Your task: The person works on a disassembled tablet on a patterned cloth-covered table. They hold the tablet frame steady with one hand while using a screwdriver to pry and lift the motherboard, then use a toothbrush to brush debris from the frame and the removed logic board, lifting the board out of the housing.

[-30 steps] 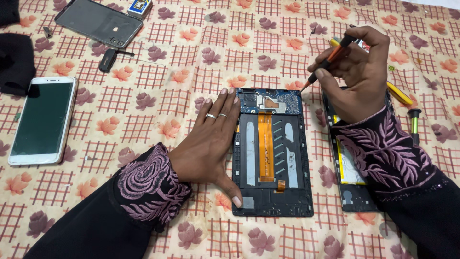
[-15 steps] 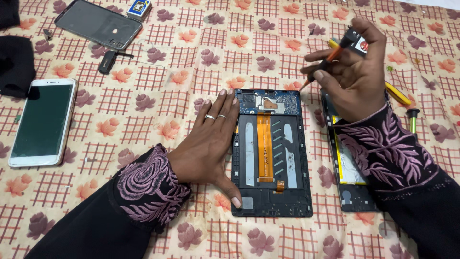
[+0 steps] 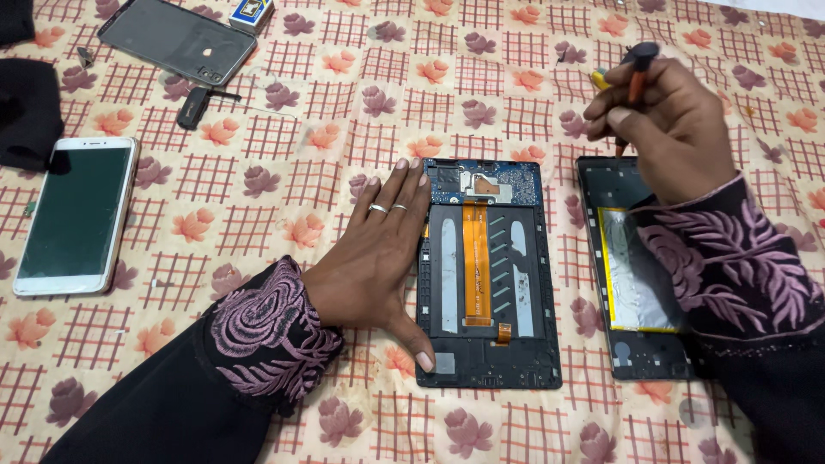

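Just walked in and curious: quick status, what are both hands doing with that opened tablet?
Left hand flat, pressing opened tablet at its left edge. Right hand in a grip on orange screwdriver, raised above second panel. Nothing in the way.

The right hand point(image 3: 666, 129) covers most of the screwdriver point(image 3: 638, 73), so its tip cannot be seen. The right sleeve point(image 3: 730, 258) hides part of the back cover point(image 3: 632, 275) at right. The box point(image 3: 252, 10) and the dark cloth point(image 3: 26, 107) at upper left are cut by the frame's edges. Both forearms run out at the bottom.
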